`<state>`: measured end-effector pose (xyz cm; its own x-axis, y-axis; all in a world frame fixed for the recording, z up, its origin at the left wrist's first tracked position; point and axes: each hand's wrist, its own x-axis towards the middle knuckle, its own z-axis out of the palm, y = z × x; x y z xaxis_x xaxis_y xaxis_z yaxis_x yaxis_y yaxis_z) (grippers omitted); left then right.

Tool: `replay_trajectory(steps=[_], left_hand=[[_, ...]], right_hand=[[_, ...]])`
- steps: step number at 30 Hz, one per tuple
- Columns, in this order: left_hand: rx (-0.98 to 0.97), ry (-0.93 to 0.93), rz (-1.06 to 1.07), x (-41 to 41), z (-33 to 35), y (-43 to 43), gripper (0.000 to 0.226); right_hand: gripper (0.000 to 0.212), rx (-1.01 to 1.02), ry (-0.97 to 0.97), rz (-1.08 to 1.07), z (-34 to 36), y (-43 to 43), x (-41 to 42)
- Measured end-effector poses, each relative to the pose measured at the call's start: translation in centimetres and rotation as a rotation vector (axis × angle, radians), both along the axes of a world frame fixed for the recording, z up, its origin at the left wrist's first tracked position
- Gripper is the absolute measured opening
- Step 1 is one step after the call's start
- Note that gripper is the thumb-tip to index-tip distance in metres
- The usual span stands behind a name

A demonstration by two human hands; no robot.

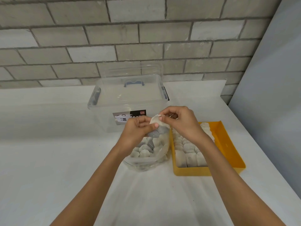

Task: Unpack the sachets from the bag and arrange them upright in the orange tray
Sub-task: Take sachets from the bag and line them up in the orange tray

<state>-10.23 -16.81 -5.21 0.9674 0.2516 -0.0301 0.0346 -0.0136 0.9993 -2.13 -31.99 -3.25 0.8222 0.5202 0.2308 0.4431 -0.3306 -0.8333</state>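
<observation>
A clear plastic bag (pixel 146 162) full of pale sachets lies on the white counter, just left of the orange tray (pixel 228 144). Several sachets (pixel 189 150) stand in rows along the tray's left side. Above the bag's mouth, both hands pinch one white sachet (pixel 157 123). My left hand (pixel 138 129) grips its lower edge together with a greyish sachet. My right hand (pixel 179 121) holds its top corner between thumb and fingers. My right forearm covers part of the tray's middle.
A clear lidded storage box (pixel 128 101) with blue latches stands behind the bag against the grey brick wall. A pale panel (pixel 268 95) rises at the right, close to the tray. The white counter (pixel 48 152) stretches left and toward me.
</observation>
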Motion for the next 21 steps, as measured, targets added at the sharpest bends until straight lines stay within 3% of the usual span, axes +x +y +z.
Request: replay_trajectory(steps=[6,14,21], left_hand=[[0.031,-0.026,0.017,1.4,0.5,-1.6,0.007],[0.137,-0.085,-0.055,3.1,0.8,-4.8,0.011],[0.202,-0.063,-0.124,4.0,0.4,-6.4,0.007]], right_hand=[[0.004,0.057,0.061,-0.083,0.4,-2.8,1.1],[0.009,-0.055,0.021,-0.162,1.0,-8.2,1.9],[0.01,-0.38,-0.037,-0.257,0.1,-13.1,2.9]])
